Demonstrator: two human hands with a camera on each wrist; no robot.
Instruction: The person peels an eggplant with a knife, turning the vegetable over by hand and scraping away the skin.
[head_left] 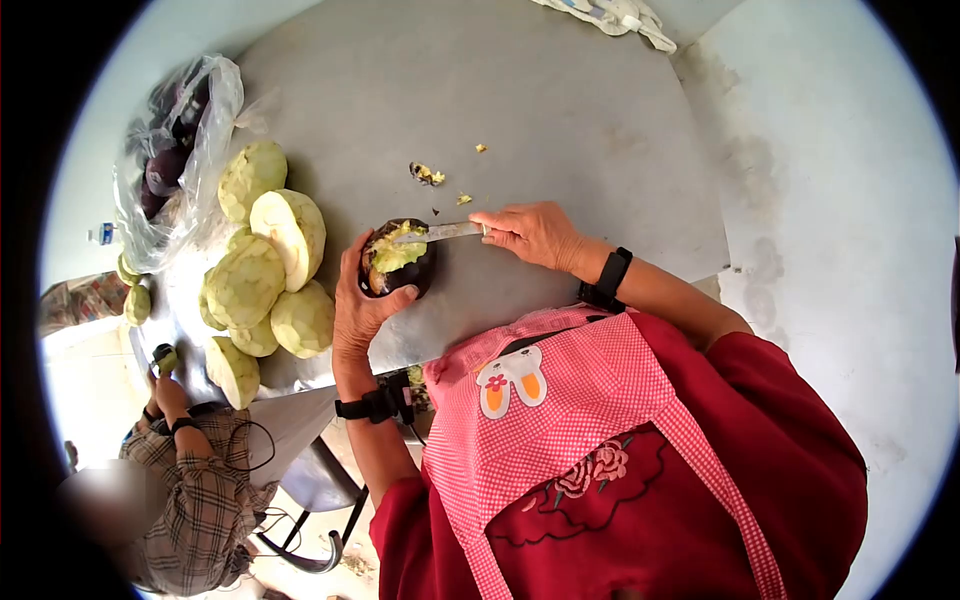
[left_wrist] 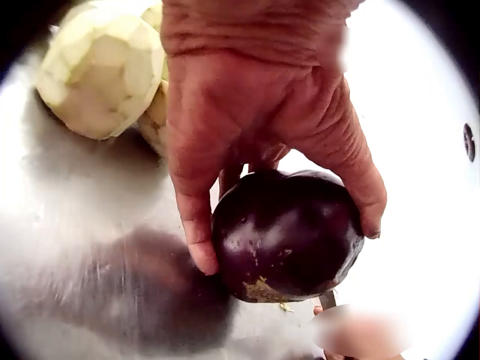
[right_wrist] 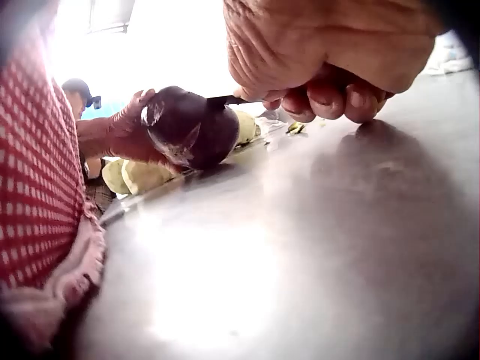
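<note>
My left hand [head_left: 362,305] grips a round dark purple eggplant [head_left: 418,276], thumb on the near side and fingers around the far side. Part of its top is cut away, baring pale green and yellowish-brown flesh. In the left wrist view the eggplant [left_wrist: 289,240] shows smooth glossy skin with a small brown scar low down. My right hand [head_left: 535,233] holds a knife [head_left: 450,231] by its handle, the blade lying against the cut top of the eggplant. From the right wrist view, the curled fingers of the right hand [right_wrist: 330,94] hide the handle.
Several peeled eggplants [head_left: 245,283] are heaped left of my left hand on the metal table [head_left: 560,110]. Behind them a clear plastic bag [head_left: 215,100] holds unpeeled ones. Small scraps [head_left: 428,174] lie beyond the knife. Another person [head_left: 200,470] works at the lower left; a white cloth [head_left: 620,18] lies at the far edge.
</note>
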